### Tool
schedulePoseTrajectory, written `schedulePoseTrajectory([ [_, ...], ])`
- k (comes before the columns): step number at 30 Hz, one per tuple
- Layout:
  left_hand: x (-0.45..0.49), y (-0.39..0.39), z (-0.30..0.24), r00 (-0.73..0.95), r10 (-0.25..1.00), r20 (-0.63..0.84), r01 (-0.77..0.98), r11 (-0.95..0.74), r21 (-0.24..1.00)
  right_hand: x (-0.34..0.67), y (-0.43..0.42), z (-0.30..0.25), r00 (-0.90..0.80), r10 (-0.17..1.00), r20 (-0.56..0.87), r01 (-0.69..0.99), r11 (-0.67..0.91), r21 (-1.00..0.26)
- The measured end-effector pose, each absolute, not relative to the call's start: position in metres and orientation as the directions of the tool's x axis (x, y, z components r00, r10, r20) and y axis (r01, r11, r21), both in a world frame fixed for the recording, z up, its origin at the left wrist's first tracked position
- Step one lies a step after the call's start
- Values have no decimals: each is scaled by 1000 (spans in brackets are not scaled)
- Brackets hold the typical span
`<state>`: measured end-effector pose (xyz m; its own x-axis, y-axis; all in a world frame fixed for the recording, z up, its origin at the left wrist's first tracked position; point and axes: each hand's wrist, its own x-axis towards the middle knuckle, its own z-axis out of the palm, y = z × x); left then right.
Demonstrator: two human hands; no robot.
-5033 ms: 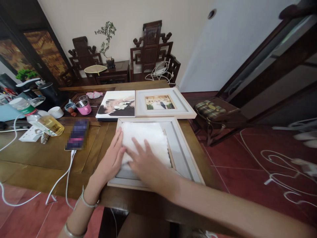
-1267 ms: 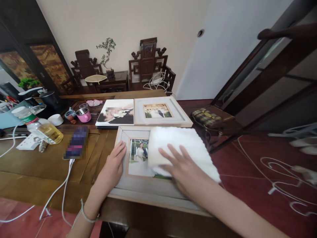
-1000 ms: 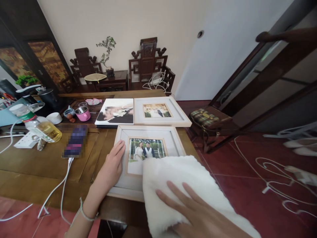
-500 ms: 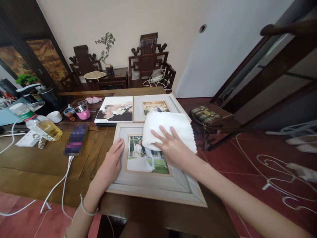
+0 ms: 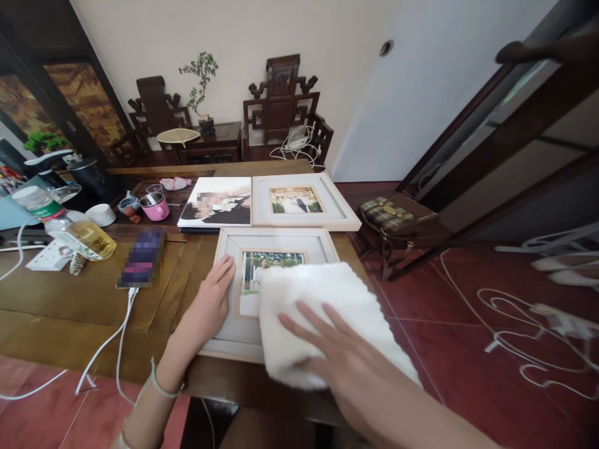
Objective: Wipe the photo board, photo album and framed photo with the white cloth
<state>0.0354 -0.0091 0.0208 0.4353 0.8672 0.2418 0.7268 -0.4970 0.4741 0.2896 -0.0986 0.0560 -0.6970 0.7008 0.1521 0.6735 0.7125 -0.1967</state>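
A pale picture frame [image 5: 224, 340] lies flat on the wooden table in front of me, with a photo of people outdoors inside it. Along its left side rests my left hand [image 5: 213, 302], fingers stretched out flat and a bracelet on the wrist. My right hand [image 5: 332, 349] has a white cloth [image 5: 322, 284] under its spread fingers and moves it over the right and lower part of the frame. That part of the frame and much of its photo are hidden by the cloth. Motion slightly blurs the right hand.
Behind lie a second pale frame [image 5: 337, 209] and a white-edged photo panel [image 5: 238, 216]. To the left are a phone [image 5: 143, 257] on a charging cable, an oil-coloured bottle [image 5: 91, 240], a pink cup [image 5: 156, 209] and a kettle [image 5: 88, 178]. A plaid bag [image 5: 386, 213] sits at right.
My right hand and the cloth have moved down towards me, from the frame's upper right to its lower right. The rear frame's photo is uncovered. My left hand stays at the frame's left side.
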Motion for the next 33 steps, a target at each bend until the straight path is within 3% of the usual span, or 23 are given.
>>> schedulePoseTrajectory([
  [7, 34, -8, 21, 440, 868, 230, 713, -493, 499, 294, -5, 45, -544, 809, 223, 834, 551, 35],
  [11, 35, -9, 23, 439, 877, 195, 727, -474, 497, 296, 15, 48, -553, 808, 203, 833, 540, 119],
  [21, 36, -8, 16, 395, 883, 253, 710, -468, 526, 295, -106, 65, -695, 715, 76, 700, 697, -158],
  [25, 36, -8, 15, 402, 879, 258, 706, -476, 525, 280, -108, 69, -703, 710, 37, 689, 693, -210],
  [29, 35, -8, 17, 430, 874, 229, 707, -483, 517, 273, -65, 55, -637, 764, 101, 746, 644, -169],
  [33, 34, -9, 19, 431, 867, 250, 684, -495, 535, 279, -10, 45, -580, 787, 210, 802, 597, -22],
])
